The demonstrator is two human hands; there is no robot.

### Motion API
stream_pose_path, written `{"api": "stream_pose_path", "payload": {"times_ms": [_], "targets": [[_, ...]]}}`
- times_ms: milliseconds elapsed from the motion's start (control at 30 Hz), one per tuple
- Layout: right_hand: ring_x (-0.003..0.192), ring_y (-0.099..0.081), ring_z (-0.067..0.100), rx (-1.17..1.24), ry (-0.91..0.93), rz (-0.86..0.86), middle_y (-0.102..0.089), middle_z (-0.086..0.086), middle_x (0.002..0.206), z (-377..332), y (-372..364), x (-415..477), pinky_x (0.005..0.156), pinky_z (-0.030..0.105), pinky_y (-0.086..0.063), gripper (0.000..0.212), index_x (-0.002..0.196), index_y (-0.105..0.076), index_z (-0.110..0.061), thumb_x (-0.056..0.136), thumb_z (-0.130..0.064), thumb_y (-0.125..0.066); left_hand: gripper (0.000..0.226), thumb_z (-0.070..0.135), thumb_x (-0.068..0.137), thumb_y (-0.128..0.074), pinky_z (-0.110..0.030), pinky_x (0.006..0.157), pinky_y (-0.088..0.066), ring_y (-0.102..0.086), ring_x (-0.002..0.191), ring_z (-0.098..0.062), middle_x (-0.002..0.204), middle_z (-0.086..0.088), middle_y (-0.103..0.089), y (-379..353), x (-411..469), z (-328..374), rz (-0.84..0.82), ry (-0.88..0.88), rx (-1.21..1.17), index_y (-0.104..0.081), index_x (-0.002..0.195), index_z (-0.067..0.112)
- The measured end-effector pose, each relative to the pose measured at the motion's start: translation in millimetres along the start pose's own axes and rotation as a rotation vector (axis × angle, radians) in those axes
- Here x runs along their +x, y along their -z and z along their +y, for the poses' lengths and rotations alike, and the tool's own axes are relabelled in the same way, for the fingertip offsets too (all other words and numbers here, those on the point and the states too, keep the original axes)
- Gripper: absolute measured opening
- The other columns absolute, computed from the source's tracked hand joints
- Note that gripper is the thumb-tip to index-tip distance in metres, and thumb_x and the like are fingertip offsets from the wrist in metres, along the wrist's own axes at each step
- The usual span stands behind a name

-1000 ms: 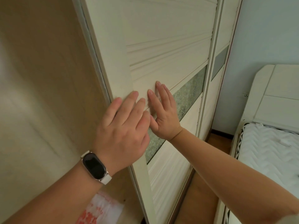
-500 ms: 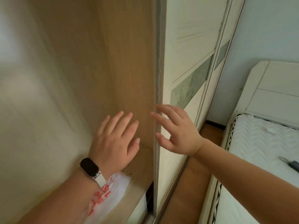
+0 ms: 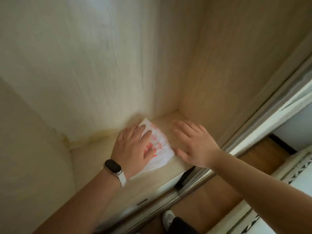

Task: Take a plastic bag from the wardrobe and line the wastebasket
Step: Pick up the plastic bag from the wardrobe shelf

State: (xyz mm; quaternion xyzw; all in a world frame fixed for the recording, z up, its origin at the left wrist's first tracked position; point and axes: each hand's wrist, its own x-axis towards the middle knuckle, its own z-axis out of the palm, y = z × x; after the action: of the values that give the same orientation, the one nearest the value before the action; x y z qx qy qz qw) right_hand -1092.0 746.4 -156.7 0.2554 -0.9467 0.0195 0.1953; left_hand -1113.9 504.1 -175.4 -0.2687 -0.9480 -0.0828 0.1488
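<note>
On the wardrobe shelf (image 3: 94, 159), toward its back right corner: a flattened white plastic bag (image 3: 160, 146) with red print. Laid flat on it, fingers straight: the left hand (image 3: 133, 149), smartwatch (image 3: 113, 167) at the wrist. Over the shelf's right end, fingers spread, gripping nothing: the right hand (image 3: 194, 144), thumb at the bag's edge. Hands apart.

Left hand (image 3: 132, 147) on plastic bag (image 3: 162, 145); right hand (image 3: 194, 144) beside
</note>
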Motion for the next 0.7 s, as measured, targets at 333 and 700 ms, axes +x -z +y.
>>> {"api": "stream_pose_path", "payload": {"times_ms": [333,700], "targets": [[0.126,-0.053,0.031,0.257,0.146,-0.312,-0.055,0.009,0.14,-21,-153,46,0.101,0.045,-0.045,0.053,0.134,-0.054,-0.02,0.09,-0.049,-0.052,0.048,0.044,0.081,-0.043,-0.047,0.091,-0.05,-0.057,0.114,-0.034,0.124,-0.009,-0.062,-86,-60,-83,-0.255,0.387,0.037,-0.06,0.118,0.018],[0.137,-0.043,0.034,0.297,0.179,-0.563,-0.045,0.011,0.15,-34,-334,56,0.111,0.05,-0.038,0.064,0.143,-0.042,-0.02,0.09,-0.056,-0.042,0.062,0.049,0.086,-0.052,-0.047,0.103,-0.042,-0.047,0.13,-0.032,0.141,-0.012,-0.051,-254,-115,-145,-0.489,0.725,-0.152,-0.047,0.138,0.015]]}}
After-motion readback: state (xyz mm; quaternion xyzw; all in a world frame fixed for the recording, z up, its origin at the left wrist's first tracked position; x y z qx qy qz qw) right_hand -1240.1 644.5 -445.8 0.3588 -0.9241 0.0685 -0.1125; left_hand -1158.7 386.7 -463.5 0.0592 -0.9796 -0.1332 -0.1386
